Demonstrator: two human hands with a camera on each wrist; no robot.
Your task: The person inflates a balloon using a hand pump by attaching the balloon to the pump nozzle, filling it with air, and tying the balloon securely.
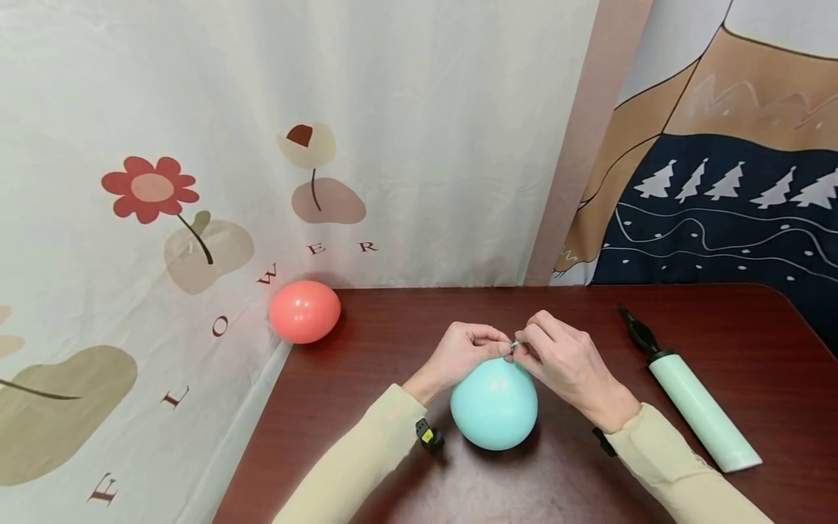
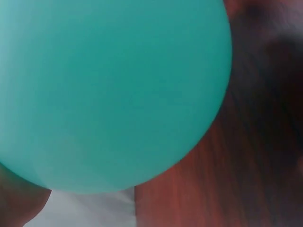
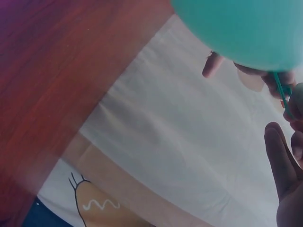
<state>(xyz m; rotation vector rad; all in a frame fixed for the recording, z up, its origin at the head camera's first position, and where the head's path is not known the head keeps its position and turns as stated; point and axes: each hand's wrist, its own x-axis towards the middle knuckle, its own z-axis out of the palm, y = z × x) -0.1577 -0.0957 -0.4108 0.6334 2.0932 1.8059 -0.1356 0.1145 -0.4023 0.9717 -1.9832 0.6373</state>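
An inflated turquoise balloon (image 1: 494, 405) hangs between both hands close over the table, its neck upward. My left hand (image 1: 466, 352) pinches the neck from the left between thumb and fingers. From the right, my right hand (image 1: 564, 358) pinches the neck's end, a bit of which shows between the fingertips. In the left wrist view the balloon (image 2: 113, 94) fills most of the picture and hides the fingers' work. The right wrist view shows the thin stretched neck (image 3: 282, 94) running from the balloon down to the right hand's fingers (image 3: 279, 156).
A red balloon (image 1: 305, 312) lies at the table's back left, against the flower-printed curtain (image 1: 425, 145). On the right lies a pale green hand pump (image 1: 703, 411) with a black nozzle. The dark red wooden table (image 1: 373, 327) meets the curtains at the back.
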